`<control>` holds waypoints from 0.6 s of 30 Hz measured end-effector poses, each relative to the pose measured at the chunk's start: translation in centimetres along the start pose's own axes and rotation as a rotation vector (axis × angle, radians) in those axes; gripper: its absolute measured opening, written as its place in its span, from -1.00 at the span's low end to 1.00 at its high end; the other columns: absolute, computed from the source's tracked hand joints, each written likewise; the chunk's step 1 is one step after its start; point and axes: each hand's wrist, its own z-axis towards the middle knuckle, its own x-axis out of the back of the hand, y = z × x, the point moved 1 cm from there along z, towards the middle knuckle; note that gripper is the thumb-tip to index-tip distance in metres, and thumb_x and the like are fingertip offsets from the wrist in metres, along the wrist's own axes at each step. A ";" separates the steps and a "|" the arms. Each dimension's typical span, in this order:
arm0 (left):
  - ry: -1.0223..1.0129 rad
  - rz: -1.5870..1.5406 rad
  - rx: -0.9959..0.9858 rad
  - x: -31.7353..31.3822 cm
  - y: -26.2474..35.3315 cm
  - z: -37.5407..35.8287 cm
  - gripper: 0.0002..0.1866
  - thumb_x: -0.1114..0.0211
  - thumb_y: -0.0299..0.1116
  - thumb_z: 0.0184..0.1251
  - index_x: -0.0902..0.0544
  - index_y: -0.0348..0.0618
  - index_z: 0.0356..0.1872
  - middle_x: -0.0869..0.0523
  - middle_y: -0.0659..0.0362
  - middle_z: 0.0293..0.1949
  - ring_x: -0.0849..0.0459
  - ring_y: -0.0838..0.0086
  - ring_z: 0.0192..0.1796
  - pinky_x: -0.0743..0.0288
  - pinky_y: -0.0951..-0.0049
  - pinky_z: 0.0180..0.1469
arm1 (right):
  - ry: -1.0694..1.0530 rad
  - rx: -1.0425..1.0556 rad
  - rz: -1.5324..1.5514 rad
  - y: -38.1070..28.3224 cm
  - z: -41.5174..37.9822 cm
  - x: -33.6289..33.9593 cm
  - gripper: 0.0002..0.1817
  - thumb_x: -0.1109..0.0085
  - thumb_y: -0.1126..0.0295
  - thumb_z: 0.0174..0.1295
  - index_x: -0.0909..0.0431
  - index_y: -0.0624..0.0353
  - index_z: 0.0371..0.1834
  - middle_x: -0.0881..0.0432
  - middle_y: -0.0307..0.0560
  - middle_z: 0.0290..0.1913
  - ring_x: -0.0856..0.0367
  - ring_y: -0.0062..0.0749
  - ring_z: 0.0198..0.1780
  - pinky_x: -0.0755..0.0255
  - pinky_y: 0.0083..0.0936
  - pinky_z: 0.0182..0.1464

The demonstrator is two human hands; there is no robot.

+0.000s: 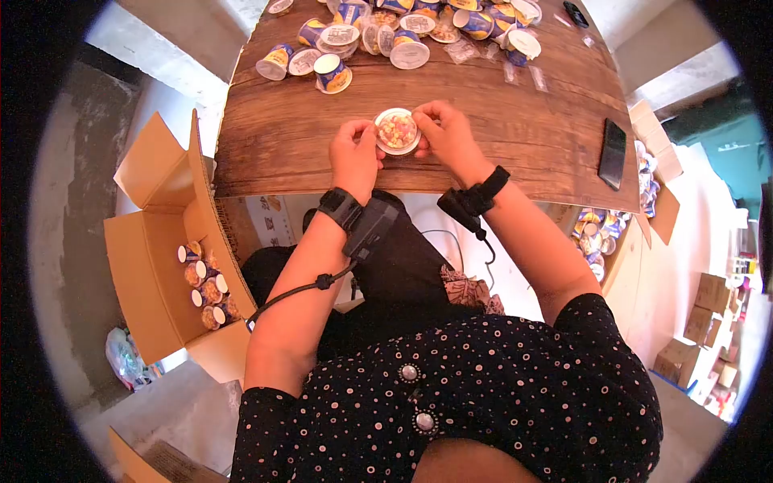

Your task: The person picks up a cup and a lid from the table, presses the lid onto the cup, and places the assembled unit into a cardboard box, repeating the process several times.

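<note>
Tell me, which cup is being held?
The cup between both hands, near the table edge; the other cups lie heaped at the far side.

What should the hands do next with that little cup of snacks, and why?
Probably press the clear lid down around the rim. Both the left hand and the right hand grip the cup on the wooden table, fingers at its edge, and finished cups sit in the cardboard box on the person's left.

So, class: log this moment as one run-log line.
left hand: holds cup | right hand: holds cup | cup: on wooden table | cardboard box: left
</note>
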 end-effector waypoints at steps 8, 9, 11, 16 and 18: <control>-0.019 0.072 0.041 -0.1 -0.1 0.2 -0.82 -0.06 -0.42 0.37 -0.48 -0.33 -0.13 -0.59 0.17 -0.41 -0.53 0.63 -0.56 -0.41 0.63 -0.61 | -0.013 -0.030 0.015 0.9 0.3 0.2 -0.77 -0.02 0.37 0.32 -0.46 0.38 -0.18 -0.55 -0.09 -0.37 -0.51 -0.59 -0.55 -0.53 -0.60 -0.55; -0.036 0.069 0.045 -0.1 -0.2 0.3 -0.79 -0.04 -0.42 0.38 -0.48 -0.33 -0.07 -0.59 0.16 -0.41 -0.52 0.63 -0.56 -0.42 0.63 -0.61 | -0.048 -0.076 0.049 1.1 0.2 0.2 -0.76 -0.01 0.36 0.32 -0.47 0.38 -0.17 -0.55 -0.08 -0.34 -0.51 -0.58 -0.55 -0.53 -0.59 -0.55; -0.050 0.064 0.052 -0.2 -0.4 0.2 -0.76 -0.02 -0.42 0.40 -0.47 -0.33 -0.02 -0.59 0.16 -0.41 -0.52 0.63 -0.56 -0.42 0.63 -0.61 | -0.062 -0.075 0.031 1.4 0.3 0.2 -0.75 0.01 0.35 0.34 -0.47 0.37 -0.16 -0.55 -0.09 -0.32 -0.50 -0.60 -0.55 -0.52 -0.62 -0.55; -0.100 0.153 -0.026 -0.7 0.2 -0.2 -0.65 0.11 -0.46 0.44 -0.46 -0.20 0.18 -0.59 0.23 -0.40 -0.49 0.68 -0.54 -0.45 0.64 -0.56 | -0.041 -0.007 0.006 1.4 0.5 0.0 -0.79 0.06 0.41 0.33 -0.50 0.30 -0.13 -0.57 -0.03 -0.28 -0.57 -0.43 -0.44 -0.54 -0.51 -0.40; -0.102 0.140 -0.032 -0.6 -0.4 0.1 -0.64 0.12 -0.46 0.44 -0.47 -0.17 0.18 -0.59 0.23 -0.39 -0.49 0.68 -0.55 -0.46 0.64 -0.56 | 0.019 0.344 -0.250 1.8 0.9 -0.4 -0.79 0.07 0.49 0.28 -0.52 0.23 -0.10 -0.57 0.08 -0.23 -0.58 -0.16 -0.23 -0.49 -0.38 -0.16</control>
